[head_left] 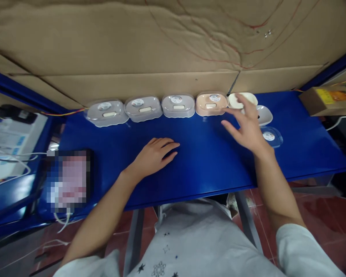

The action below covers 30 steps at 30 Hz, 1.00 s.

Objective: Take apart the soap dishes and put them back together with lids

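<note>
My left hand [155, 157] lies flat on the blue tabletop [196, 161], fingers stretched out, holding nothing. My right hand [246, 129] hovers with spread fingers near the right end of the row; nothing shows in its grasp. Just left of its fingers is a peach oval box [212, 108] with a transparent lid and a round sticker. Behind the fingers sits a cream oval dish [233, 100], partly covered. A white oval piece [265, 116] and a transparent lid with a sticker [272, 137] are to the right, both partly hidden by the hand and wrist.
Three grey lidded boxes [107, 118], [144, 113], [178, 110] continue the row leftward, against a cardboard wall [118, 42]. A blurred-out device [72, 179] with a white cable is at the left edge. A cardboard carton [320, 102] stands at the right.
</note>
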Each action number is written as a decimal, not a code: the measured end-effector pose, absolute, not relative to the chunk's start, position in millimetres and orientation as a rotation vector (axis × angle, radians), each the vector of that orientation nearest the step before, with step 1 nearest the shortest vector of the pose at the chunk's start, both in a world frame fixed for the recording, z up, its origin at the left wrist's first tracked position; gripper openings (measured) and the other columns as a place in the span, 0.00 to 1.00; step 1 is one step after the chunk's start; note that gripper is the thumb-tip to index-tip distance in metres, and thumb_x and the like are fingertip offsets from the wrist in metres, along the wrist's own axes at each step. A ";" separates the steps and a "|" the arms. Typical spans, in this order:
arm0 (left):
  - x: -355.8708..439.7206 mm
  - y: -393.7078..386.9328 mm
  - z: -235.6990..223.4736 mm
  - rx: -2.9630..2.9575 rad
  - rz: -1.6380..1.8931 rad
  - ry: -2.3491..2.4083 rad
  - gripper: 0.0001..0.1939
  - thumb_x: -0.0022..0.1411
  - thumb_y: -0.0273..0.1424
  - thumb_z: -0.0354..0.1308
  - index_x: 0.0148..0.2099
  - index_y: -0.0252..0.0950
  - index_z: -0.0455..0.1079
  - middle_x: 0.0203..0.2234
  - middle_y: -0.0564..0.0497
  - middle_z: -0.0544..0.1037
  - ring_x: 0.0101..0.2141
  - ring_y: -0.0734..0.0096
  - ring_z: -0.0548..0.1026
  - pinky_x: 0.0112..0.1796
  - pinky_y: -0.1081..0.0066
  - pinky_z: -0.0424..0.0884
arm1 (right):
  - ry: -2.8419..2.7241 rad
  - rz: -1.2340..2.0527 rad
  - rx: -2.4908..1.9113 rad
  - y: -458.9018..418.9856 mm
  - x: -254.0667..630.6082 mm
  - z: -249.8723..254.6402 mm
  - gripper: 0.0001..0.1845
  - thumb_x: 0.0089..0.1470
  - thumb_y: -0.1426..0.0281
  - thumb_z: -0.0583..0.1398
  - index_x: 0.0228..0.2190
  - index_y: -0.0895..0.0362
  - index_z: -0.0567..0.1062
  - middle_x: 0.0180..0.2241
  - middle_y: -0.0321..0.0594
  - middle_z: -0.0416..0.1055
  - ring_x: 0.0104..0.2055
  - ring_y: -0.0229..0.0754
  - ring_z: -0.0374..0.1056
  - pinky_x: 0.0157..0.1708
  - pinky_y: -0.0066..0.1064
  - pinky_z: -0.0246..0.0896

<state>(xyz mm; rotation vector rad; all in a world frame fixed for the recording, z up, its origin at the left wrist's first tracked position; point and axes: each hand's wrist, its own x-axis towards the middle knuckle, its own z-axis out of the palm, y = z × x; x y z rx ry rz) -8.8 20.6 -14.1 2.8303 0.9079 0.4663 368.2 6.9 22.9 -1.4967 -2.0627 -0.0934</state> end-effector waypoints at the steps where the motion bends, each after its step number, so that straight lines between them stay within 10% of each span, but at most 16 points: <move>1: -9.3 21.7 -15.2 2.822 0.447 0.924 0.19 0.82 0.36 0.51 0.63 0.36 0.78 0.55 0.38 0.83 0.52 0.52 0.82 0.54 0.53 0.76 | -1.999 -0.122 -1.520 5.0 377.9 29.2 0.23 0.70 0.53 0.60 0.59 0.50 0.77 0.73 0.54 0.60 0.73 0.61 0.61 0.71 0.60 0.57; 9: -9.1 20.7 -16.7 2.831 0.452 0.886 0.16 0.80 0.32 0.54 0.62 0.36 0.78 0.52 0.41 0.84 0.52 0.55 0.83 0.52 0.53 0.78 | -1.757 -0.120 -1.599 3.9 459.4 53.1 0.16 0.66 0.53 0.64 0.32 0.50 0.73 0.57 0.54 0.76 0.56 0.55 0.77 0.63 0.52 0.68; 24: -10.9 13.8 -15.7 2.861 0.517 0.785 0.16 0.81 0.30 0.52 0.62 0.35 0.77 0.52 0.41 0.84 0.50 0.54 0.84 0.50 0.54 0.77 | -1.854 0.024 -1.941 -3.5 528.2 4.4 0.26 0.68 0.56 0.61 0.62 0.51 0.75 0.66 0.59 0.70 0.73 0.60 0.63 0.70 0.56 0.60; 30: -11.9 16.2 -18.5 2.828 0.538 0.804 0.16 0.81 0.30 0.52 0.62 0.35 0.78 0.51 0.41 0.84 0.49 0.54 0.84 0.50 0.53 0.77 | -1.931 -0.101 -1.860 22.5 512.7 10.9 0.24 0.71 0.54 0.59 0.59 0.53 0.78 0.66 0.59 0.71 0.70 0.61 0.66 0.69 0.57 0.61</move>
